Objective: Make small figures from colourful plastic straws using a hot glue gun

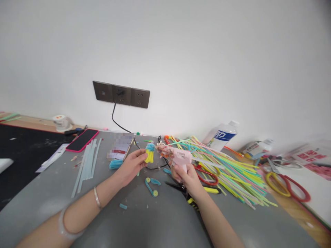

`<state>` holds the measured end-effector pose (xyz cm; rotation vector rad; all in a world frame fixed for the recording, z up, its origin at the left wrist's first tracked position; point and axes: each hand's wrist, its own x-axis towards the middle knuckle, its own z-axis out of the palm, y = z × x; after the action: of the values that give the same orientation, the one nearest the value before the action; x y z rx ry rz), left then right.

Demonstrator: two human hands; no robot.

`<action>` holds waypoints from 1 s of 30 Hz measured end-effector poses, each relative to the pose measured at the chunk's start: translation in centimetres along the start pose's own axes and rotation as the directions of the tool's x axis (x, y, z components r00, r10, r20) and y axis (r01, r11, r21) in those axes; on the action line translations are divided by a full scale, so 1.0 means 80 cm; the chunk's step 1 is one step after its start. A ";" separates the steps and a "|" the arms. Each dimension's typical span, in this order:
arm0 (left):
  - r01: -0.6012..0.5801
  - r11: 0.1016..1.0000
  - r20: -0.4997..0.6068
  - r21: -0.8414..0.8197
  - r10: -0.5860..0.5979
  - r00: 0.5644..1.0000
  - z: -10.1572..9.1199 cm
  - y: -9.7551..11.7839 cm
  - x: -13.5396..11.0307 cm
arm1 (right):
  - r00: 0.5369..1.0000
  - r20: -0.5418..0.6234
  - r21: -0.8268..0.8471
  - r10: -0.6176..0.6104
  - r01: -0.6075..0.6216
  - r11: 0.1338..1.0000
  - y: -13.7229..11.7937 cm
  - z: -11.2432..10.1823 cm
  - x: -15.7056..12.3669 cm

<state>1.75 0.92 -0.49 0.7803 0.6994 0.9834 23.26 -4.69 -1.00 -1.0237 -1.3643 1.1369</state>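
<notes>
My left hand (131,165) pinches a small craft piece (149,153) made of yellow straw strips with a blue top, held upright above the grey table (108,220). My right hand (187,175) grips a pink hot glue gun (181,156) whose nozzle points left, close to the craft piece. A black cord runs from the gun up to the wall socket (121,94). On the table just below my hands lie a blue and yellow straw curl (151,186) and black scissors (178,187).
A large pile of coloured straws (230,168) spreads to the right, with red-handled scissors (207,174), a white bottle (221,135) and more scissors (287,182). To the left lie clear glue sticks (86,162), a pink-cased phone (82,140) and a blue straw tuft (115,164).
</notes>
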 end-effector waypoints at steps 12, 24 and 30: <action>-0.121 0.992 -0.085 -0.034 0.118 0.989 -0.003 0.016 0.005 | 0.959 -0.174 -0.471 -0.223 0.118 0.874 0.003 -0.010 0.000; -0.375 0.927 -0.202 -0.022 0.364 0.909 -0.024 0.046 0.020 | 0.965 0.220 -0.911 -0.141 0.255 0.323 -0.004 0.021 0.014; -0.366 0.930 -0.200 -0.038 0.352 0.914 -0.018 0.049 0.014 | 0.985 0.163 -0.961 -0.057 0.171 0.218 0.006 0.037 0.027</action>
<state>-0.70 3.65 1.76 0.7712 0.6908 1.4271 20.08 -2.78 -1.09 -1.7011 -2.2801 -0.0067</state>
